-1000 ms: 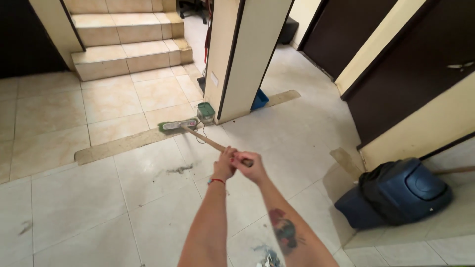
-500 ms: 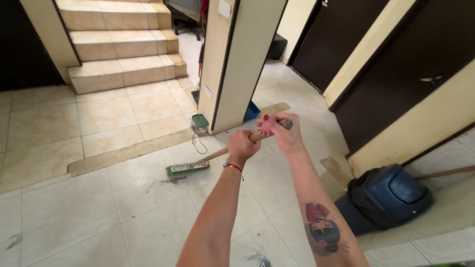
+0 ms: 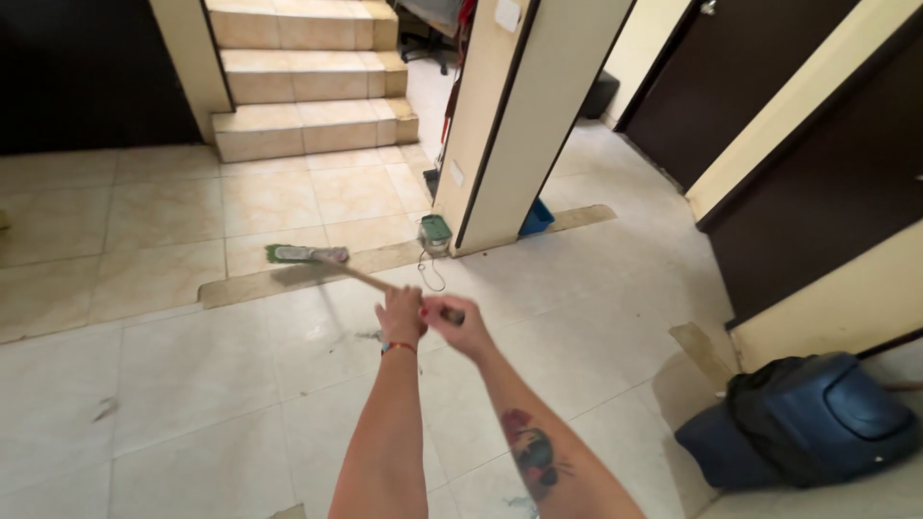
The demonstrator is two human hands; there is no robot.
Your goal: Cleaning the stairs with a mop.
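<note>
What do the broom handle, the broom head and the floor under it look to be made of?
Broom handle: looks like bare wood, a matte tan stick with no gloss. Broom head: probably plastic, with a green block and bristles and a pale top, though blur hides detail. Floor: glazed ceramic-looking tiles, pale and slightly shiny, with visible grout lines. Both hands, left hand and right hand, grasp the handle's end.
</note>
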